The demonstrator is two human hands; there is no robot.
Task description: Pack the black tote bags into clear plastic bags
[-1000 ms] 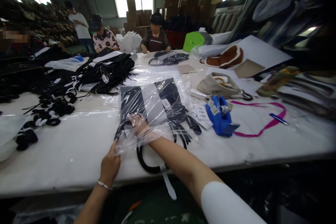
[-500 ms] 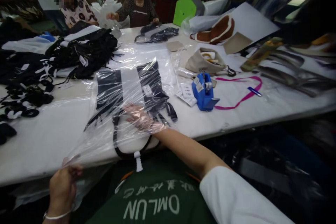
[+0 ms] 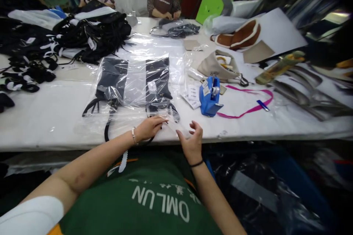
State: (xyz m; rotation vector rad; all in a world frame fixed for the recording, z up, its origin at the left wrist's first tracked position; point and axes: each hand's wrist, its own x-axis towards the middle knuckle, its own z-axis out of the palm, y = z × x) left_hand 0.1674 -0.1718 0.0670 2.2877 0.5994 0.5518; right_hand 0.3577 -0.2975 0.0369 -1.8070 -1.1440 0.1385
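A clear plastic bag (image 3: 135,97) lies flat on the table, with a black strapped bag (image 3: 110,82) inside it. A white band (image 3: 135,84) crosses the middle of the black bag, and a small white tag shows on its right part. Black cords stick out towards the table's front edge. My left hand (image 3: 150,127) pinches the near right edge of the plastic bag. Just to its right, my right hand (image 3: 192,142) is raised with thumb and fingers apart, close to the loose plastic. It does not appear to grip anything.
Right of the plastic bag stands a blue tape dispenser (image 3: 210,97) beside white labels (image 3: 193,95) and a pink ribbon (image 3: 248,112). Black bags (image 3: 102,36) are heaped at left. A beige pouch (image 3: 219,66) and brown slippers (image 3: 238,36) lie at right. Two people are across the table.
My right hand has come out of the plastic bag and drawn back. My left hand has moved from the lower left to the plastic's near right edge. The plastic lies flatter.
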